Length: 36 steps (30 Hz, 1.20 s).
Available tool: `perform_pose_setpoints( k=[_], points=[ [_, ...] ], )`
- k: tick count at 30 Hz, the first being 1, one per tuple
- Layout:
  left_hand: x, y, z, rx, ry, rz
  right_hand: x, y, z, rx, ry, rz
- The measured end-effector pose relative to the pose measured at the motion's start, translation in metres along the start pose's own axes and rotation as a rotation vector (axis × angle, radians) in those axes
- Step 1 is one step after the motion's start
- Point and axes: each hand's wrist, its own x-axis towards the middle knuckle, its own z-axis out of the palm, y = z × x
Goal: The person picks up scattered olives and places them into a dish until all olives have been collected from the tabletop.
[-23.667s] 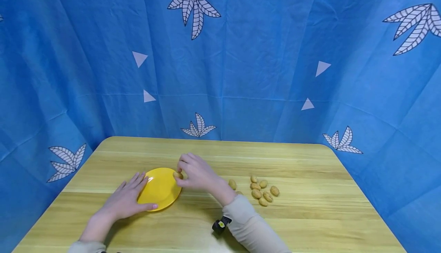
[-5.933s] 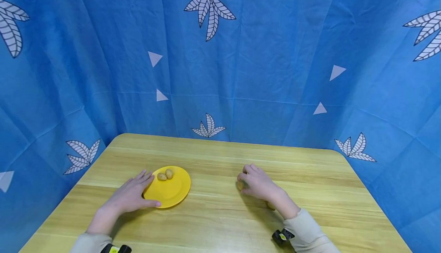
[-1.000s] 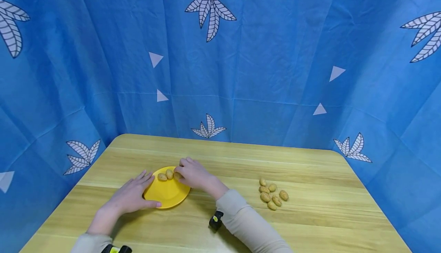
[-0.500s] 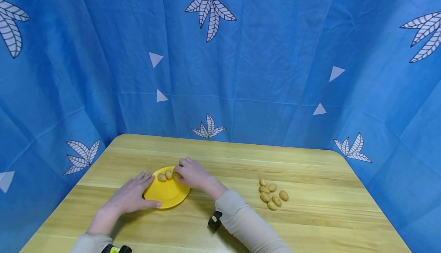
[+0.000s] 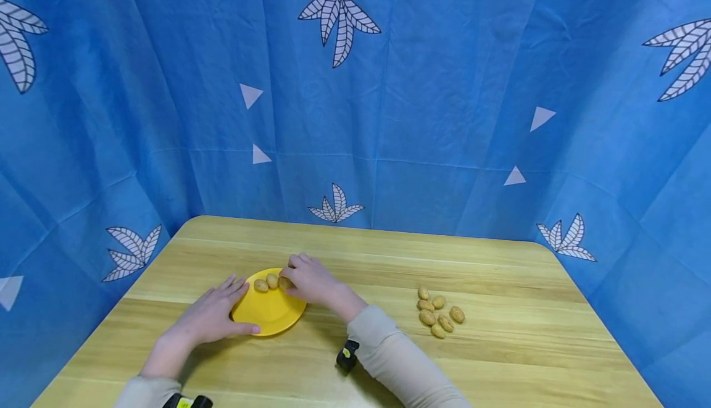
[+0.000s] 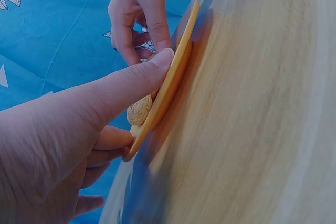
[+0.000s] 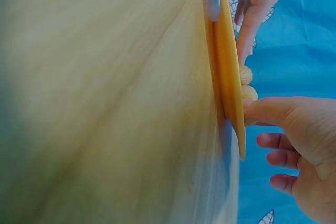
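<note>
A yellow plate (image 5: pixel 272 312) lies on the left part of the table, with two walnuts (image 5: pixel 261 286) near its far rim. My left hand (image 5: pixel 208 315) rests at the plate's left side, fingers extended and thumb along the near rim; the left wrist view shows the thumb (image 6: pixel 131 82) touching that edge. Over the plate's far right side, my right hand (image 5: pixel 311 281) pinches a third walnut (image 5: pixel 286 284) between thumb and fingers, beside the other two. My right fingers partly cover it. In the right wrist view its thumb (image 7: pixel 268 109) is close to the plate surface.
Several more walnuts (image 5: pixel 428 318) lie in a loose group on the wooden table (image 5: pixel 500 358), right of the plate. A blue patterned curtain (image 5: pixel 422 87) hangs behind and beside the table. Both sleeved wrists wear small black cameras (image 5: pixel 347 357).
Earlier the plate was bare of resting walnuts; it later bore two. Since about six seconds ago, my right hand has moved left from the group to the plate with a walnut. The last second shows little motion.
</note>
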Motion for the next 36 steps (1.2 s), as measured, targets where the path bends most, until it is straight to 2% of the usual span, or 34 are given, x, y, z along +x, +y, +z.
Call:
perform_pose_setpoints(
  k=[12,18,31,36],
  points=[
    [0.000,0.000,0.000,-0.018,-0.011,-0.002,-0.011,0.008,-0.006,-0.004,0.028,-0.020],
    [0.000,0.000,-0.001,-0.019,-0.006,-0.003,-0.020,0.015,-0.012,0.027,0.035,0.001],
    [0.001,-0.002,0.002,-0.013,-0.003,0.001,-0.048,0.033,-0.022,0.073,0.116,-0.014],
    [0.001,-0.003,0.002,-0.011,-0.001,-0.001,-0.061,0.040,-0.028,0.043,0.121,-0.013]
  ],
)
